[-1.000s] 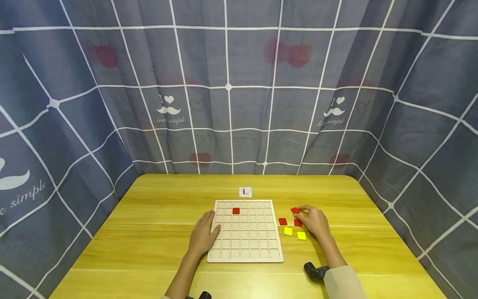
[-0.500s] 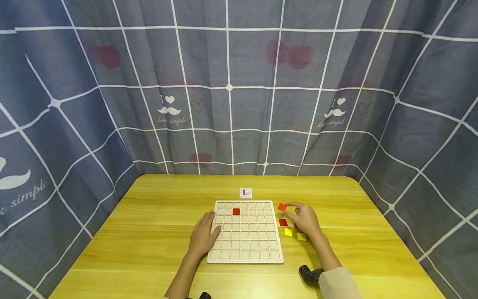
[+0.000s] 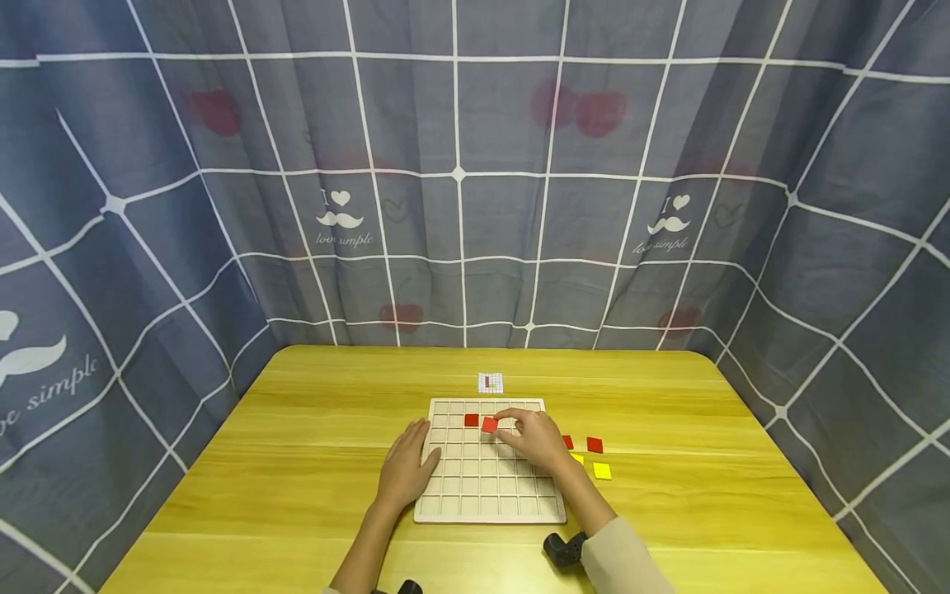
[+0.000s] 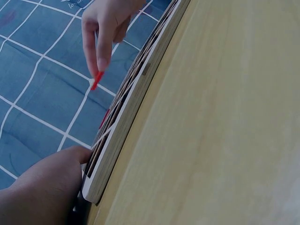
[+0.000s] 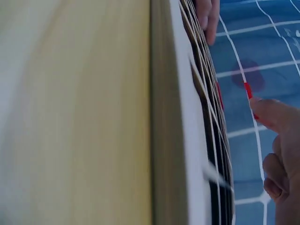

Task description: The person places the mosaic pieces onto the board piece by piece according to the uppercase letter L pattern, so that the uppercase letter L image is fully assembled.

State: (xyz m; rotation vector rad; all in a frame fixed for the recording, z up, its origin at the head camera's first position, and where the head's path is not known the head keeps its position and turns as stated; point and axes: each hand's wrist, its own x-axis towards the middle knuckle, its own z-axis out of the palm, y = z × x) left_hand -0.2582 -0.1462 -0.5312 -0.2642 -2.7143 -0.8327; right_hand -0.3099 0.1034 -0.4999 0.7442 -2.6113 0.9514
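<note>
Red tile (image 3: 489, 425) pinched in my right hand (image 3: 536, 438) fingertips, hovering over the top rows of the wooden grid board (image 3: 490, 507), just at 3 o'clock of the red tile already seated (image 3: 471, 420) in a cell. My left hand (image 3: 404, 472) lies flat with relaxed fingers on the board's 9 o'clock edge, likely to keep it from sliding. Spare tiles wait on the table (image 3: 297, 462) at 3 o'clock of the board: red (image 3: 594, 445) and yellow (image 3: 602, 471). Small pattern card (image 3: 490, 383) sits at 12 o'clock, facing me for reference.
</note>
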